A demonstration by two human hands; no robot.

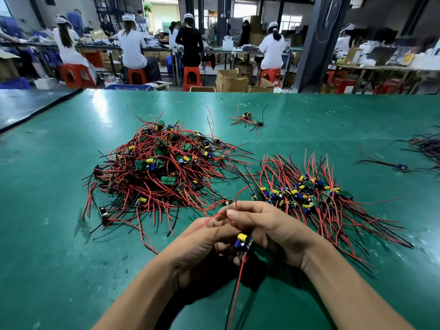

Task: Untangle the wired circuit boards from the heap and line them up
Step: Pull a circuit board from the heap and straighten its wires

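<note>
Your left hand (202, 248) and right hand (276, 232) curl around one board (245, 241), so pulling hard may tear its red wire (238, 282).

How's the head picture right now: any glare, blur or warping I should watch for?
Head view: lamp glare streaks the mat behind the heap; left hand, right hand and held board are sharp; far-right wire pile is smeared; the pillar leans, wide-angle warping.

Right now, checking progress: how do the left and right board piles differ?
The left heap is a tangled mound, wires running every way; the right group lies flatter, boards banded together, wires fanned alike. The left heap looks larger than the right group. Both: green boards, red and black wires.
</note>
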